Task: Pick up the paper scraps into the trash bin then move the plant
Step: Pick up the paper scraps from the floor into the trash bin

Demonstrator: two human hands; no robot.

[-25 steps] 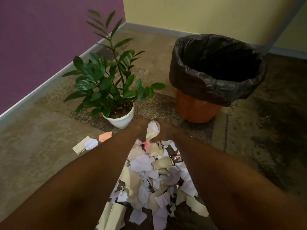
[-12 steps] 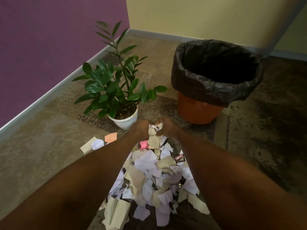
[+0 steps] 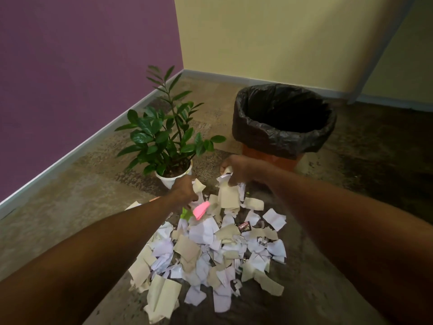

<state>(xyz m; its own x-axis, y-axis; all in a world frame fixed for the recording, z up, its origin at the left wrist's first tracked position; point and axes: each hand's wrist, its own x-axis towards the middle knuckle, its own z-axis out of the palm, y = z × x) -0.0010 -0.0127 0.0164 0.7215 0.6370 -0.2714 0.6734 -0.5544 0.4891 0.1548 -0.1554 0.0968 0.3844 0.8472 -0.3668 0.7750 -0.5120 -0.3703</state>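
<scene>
A heap of white, beige and pink paper scraps point(image 3: 210, 249) lies on the floor in front of me. My right hand point(image 3: 236, 168) is lifted above the heap's far edge and grips a bunch of scraps that dangle from it. My left hand point(image 3: 185, 190) is lower, beside the plant pot, with its fingers closed on a few scraps. The plant point(image 3: 164, 139) has dark green leaves and stands in a white pot left of the heap. The orange trash bin point(image 3: 283, 118), lined with a black bag, stands just beyond my right hand.
A purple wall point(image 3: 82, 78) with a pale skirting runs along the left. A yellow wall point(image 3: 269, 36) closes the corner behind the bin. A small dark wrapper point(image 3: 244, 226) lies among the scraps. The floor is worn carpet.
Both hands rose from the heap's far edge holding scraps and spread apart; the right hand moved up toward the bin. My view tilted upward, showing more of the walls.
</scene>
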